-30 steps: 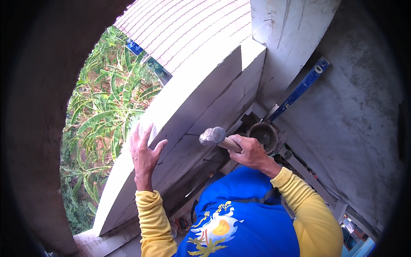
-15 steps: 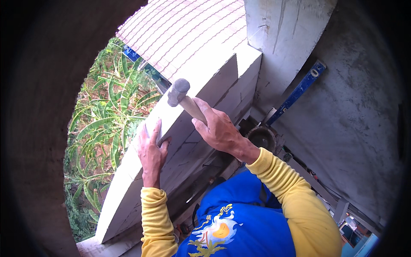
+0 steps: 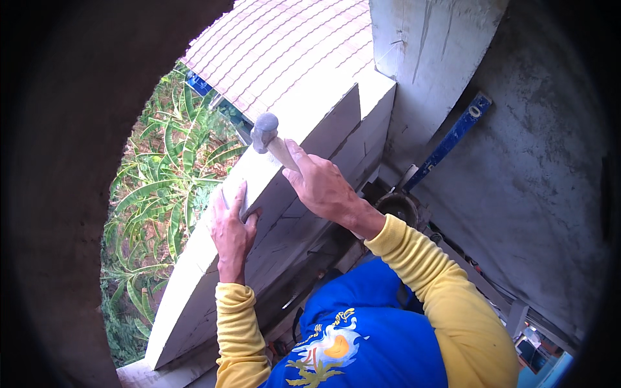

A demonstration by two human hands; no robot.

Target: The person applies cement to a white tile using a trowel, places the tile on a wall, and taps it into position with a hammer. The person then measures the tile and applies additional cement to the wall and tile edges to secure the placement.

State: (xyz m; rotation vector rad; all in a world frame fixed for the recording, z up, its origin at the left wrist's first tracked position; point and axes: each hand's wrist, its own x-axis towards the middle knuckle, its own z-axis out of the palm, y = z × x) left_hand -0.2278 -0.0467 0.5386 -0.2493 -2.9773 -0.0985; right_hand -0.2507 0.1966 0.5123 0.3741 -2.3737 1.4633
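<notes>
My right hand [image 3: 320,184] grips the wooden handle of a mallet [image 3: 265,132] whose grey head hovers over the top face of a long white block [image 3: 291,152] set on a wall. My left hand [image 3: 231,229] rests flat against the block's near side, its fingers reaching up to the top edge. Both sleeves are yellow.
A blue spirit level [image 3: 449,142] leans against the grey plastered wall [image 3: 524,187] at right. A concrete column [image 3: 427,58] stands at the block's far end. A dark round bucket [image 3: 398,207] sits below my right wrist. Beyond the wall lie a tiled roof [image 3: 278,45] and green plants [image 3: 162,194].
My right hand has lifted the mallet from low beside the bucket up over the block's top. My left hand has closed in from spread fingers onto the block's side.
</notes>
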